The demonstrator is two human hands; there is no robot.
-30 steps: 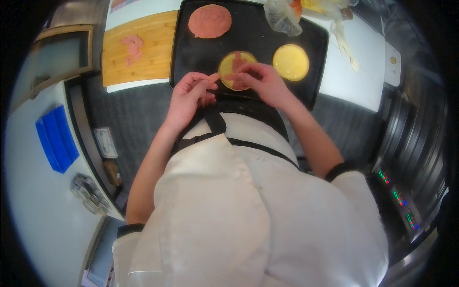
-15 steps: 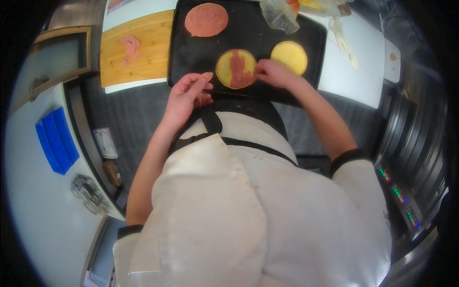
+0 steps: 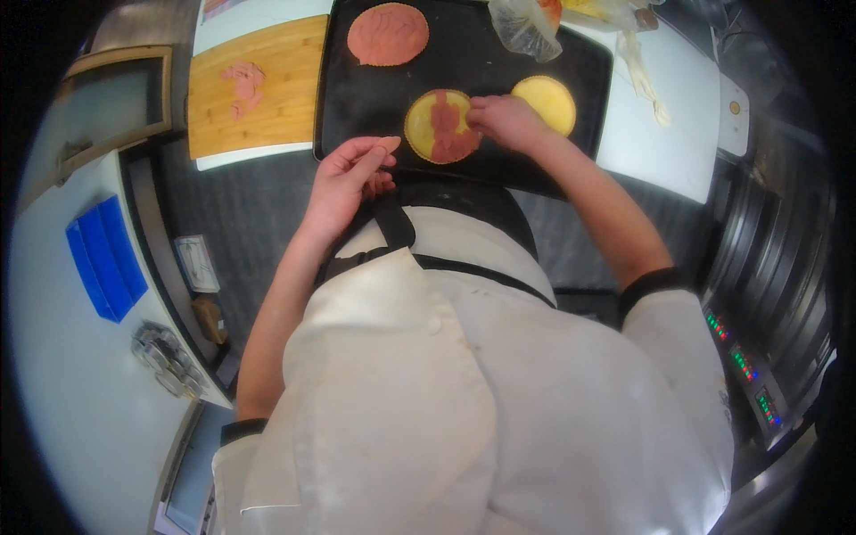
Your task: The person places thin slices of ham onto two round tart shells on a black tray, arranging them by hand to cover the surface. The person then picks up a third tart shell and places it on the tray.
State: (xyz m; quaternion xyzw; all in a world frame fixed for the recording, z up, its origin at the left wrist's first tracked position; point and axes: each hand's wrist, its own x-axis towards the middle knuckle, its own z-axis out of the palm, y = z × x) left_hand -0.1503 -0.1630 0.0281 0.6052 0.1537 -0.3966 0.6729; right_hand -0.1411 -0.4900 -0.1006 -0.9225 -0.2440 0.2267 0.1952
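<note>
A round yellow tart with a fluted edge [image 3: 423, 127] lies near the front of a black baking tray [image 3: 374, 98], with thin pink slices [image 3: 444, 125] laid over its middle and lower right. My right hand [image 3: 505, 122] is at that tart's right edge, fingers pinched together; whatever lies under the fingertips is hidden. Left of the tart, my left hand [image 3: 352, 169] pinches a small pink slice [image 3: 388, 143] between thumb and finger. A second tart [image 3: 388, 34], farther back, is covered all over in pink slices. The plain yellow tart [image 3: 546, 102] to the right is partly behind my right hand.
A wooden board [image 3: 285, 89] with a small heap of pink slices [image 3: 242, 87] stands left of the tray. Clear plastic bags [image 3: 526, 31] lie at the back right. Farther left, a blue bin [image 3: 105, 259] sits on a white counter [image 3: 62, 357].
My right hand has shifted slightly up and left over the tart's edge. The pink cover now reaches farther on the tart's right side. My left hand has barely moved.
</note>
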